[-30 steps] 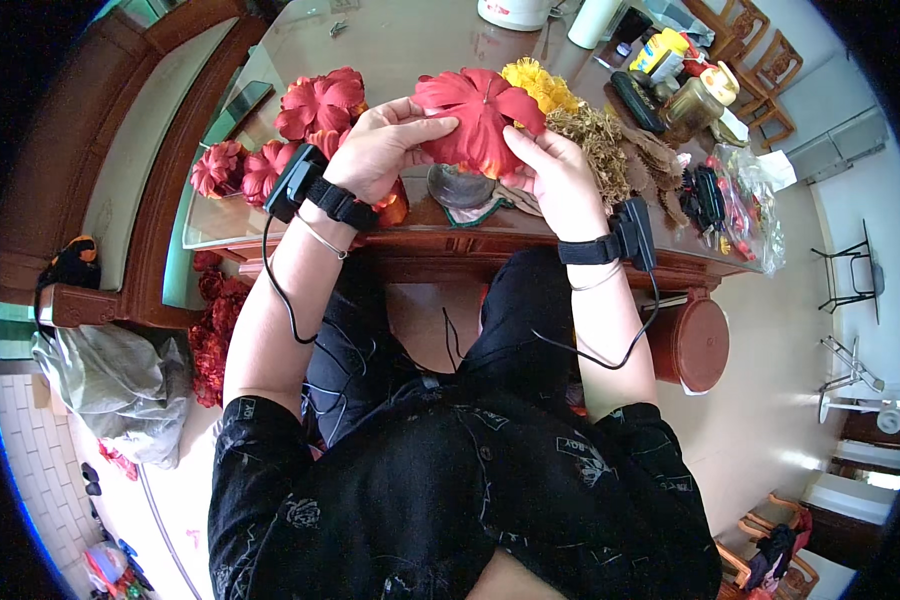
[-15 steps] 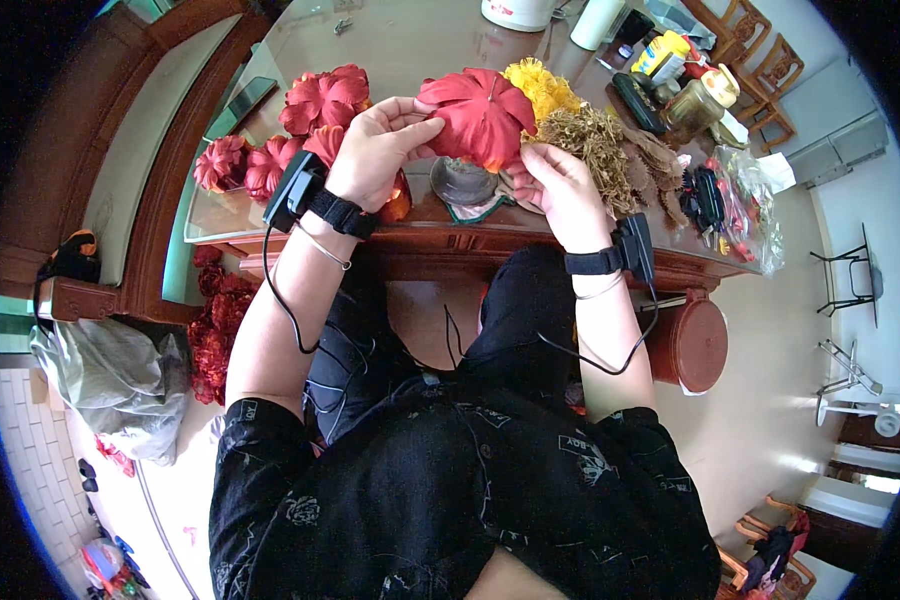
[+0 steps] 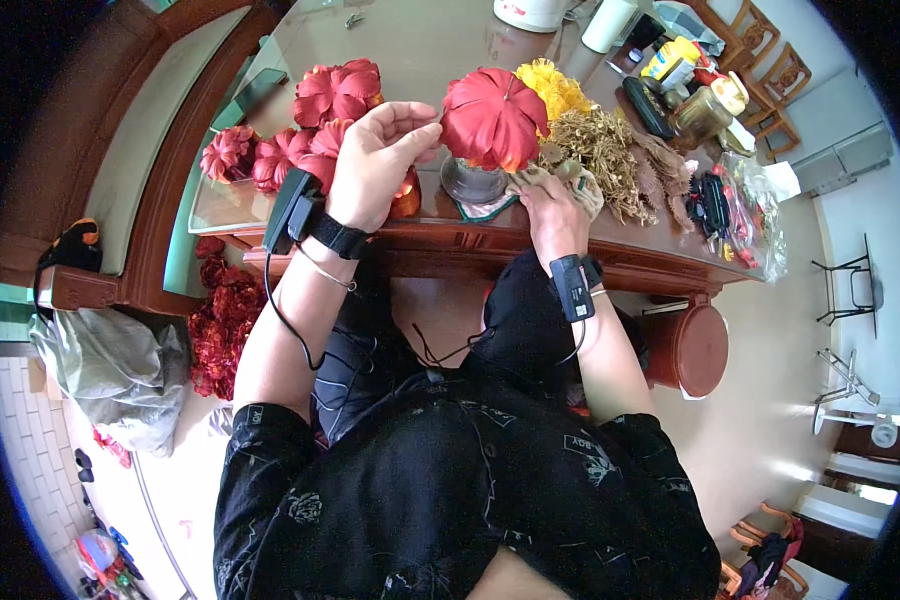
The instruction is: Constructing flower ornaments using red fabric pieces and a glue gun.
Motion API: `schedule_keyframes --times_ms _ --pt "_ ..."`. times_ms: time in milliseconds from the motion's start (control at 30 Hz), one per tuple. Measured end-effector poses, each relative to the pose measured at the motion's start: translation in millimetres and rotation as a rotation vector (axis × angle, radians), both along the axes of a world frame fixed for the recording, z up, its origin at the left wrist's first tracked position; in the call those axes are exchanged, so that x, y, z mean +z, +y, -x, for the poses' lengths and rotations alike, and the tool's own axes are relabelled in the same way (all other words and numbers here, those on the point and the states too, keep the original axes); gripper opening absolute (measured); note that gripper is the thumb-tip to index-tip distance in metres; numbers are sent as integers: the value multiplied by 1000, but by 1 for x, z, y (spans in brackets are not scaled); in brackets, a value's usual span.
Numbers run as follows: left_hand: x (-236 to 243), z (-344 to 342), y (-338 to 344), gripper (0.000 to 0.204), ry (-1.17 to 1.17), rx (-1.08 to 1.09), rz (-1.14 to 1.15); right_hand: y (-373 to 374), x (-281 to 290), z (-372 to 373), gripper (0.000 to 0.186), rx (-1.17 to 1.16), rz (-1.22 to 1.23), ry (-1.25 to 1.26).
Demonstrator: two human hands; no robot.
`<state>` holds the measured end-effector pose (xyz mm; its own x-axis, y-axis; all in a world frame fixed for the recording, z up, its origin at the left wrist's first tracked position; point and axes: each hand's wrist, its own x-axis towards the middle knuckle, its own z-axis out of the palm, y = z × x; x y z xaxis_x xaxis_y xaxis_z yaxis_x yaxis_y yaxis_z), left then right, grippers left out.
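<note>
My left hand point(image 3: 380, 155) pinches the left edge of a red fabric flower point(image 3: 492, 115) that hangs above a dark metal weight or dish point(image 3: 470, 185). My right hand point(image 3: 552, 210), palm down with curled fingers, grips a beige cloth, possibly a glove point(image 3: 582, 185), on the table's front edge, below and right of that flower. More red flowers point(image 3: 335, 95) lie to the left of my left hand. Behind the held flower are a yellow flower cluster point(image 3: 555, 90) and dried straw-like material point(image 3: 610, 150).
The glass-topped table point(image 3: 390, 50) carries a white container point(image 3: 525, 12), jars point(image 3: 705, 115), a black case point(image 3: 645, 108) and a plastic bag point(image 3: 765, 230) of small items. A wooden bench point(image 3: 80, 285) stands left, red flowers point(image 3: 220, 340) beside it, a round brown bin point(image 3: 685, 350) right.
My right hand has let go of the red flower and moved down onto the beige cloth, its wrist turning. My left hand still holds the flower, which has shifted slightly right.
</note>
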<state>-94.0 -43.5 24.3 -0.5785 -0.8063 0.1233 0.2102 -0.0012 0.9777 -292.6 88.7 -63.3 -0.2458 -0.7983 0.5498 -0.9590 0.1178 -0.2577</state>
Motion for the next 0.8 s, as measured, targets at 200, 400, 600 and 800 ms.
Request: schedule_keyframes --times_ms 200,400,600,800 --pt "-3 -29 8 16 85 55 -16 4 26 -16 10 85 33 -155" --pt "-12 -66 4 10 154 237 -27 -19 95 -91 11 400 80 -415" --pt "-35 -85 -68 16 -115 700 413 -72 111 -117 11 502 140 -325" --pt "-65 -94 -125 39 -489 632 347 -92 104 -123 10 503 84 -271"
